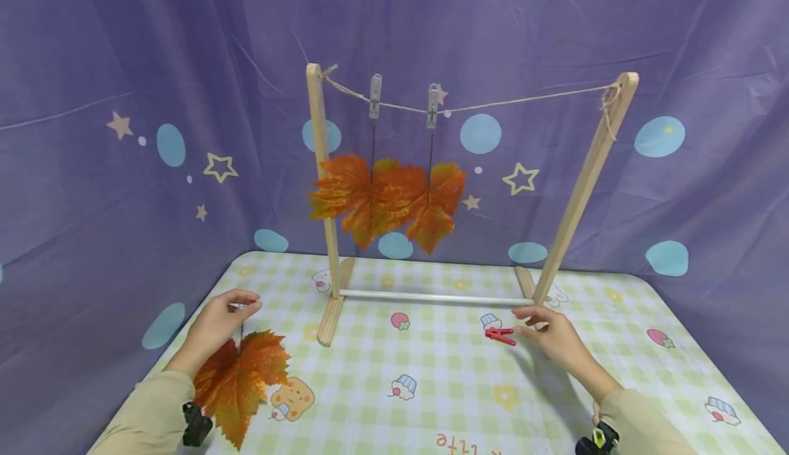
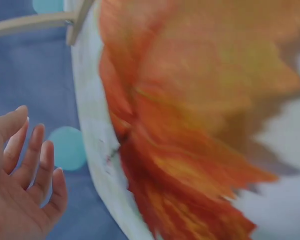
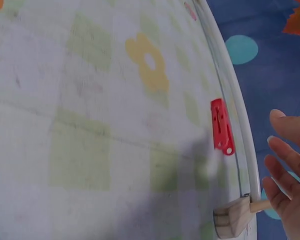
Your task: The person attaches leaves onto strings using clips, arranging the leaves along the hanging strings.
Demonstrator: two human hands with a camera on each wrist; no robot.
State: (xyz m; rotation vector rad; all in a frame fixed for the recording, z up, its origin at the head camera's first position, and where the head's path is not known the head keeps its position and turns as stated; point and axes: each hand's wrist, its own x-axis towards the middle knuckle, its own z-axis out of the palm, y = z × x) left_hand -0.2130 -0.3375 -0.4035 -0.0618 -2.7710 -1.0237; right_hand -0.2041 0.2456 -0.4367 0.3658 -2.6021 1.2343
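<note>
An orange maple leaf [image 1: 237, 379] with a thin dark stem lies on the table at the left, and its lobes fill much of the left wrist view. My left hand [image 1: 217, 321] is over the stem end, its fingers loosely bent with nothing between them. On the right of the table lies a red clothespin [image 1: 501, 336]. My right hand [image 1: 551, 335] hovers just right of it; the right wrist view shows relaxed fingers apart from the clothespin [image 3: 221, 126]. Two similar leaves [image 1: 350, 198] hang overlapping from a string [image 1: 511, 101], each under a grey clothespin [image 1: 432, 107].
A wooden frame [image 1: 582, 194] with two uprights stands at the back of the table, joined low down by a white rod [image 1: 431, 297]. The string sags between its tops. A green checked tablecloth [image 1: 357, 393] covers the table, and a purple curtain [image 1: 394, 23] hangs behind.
</note>
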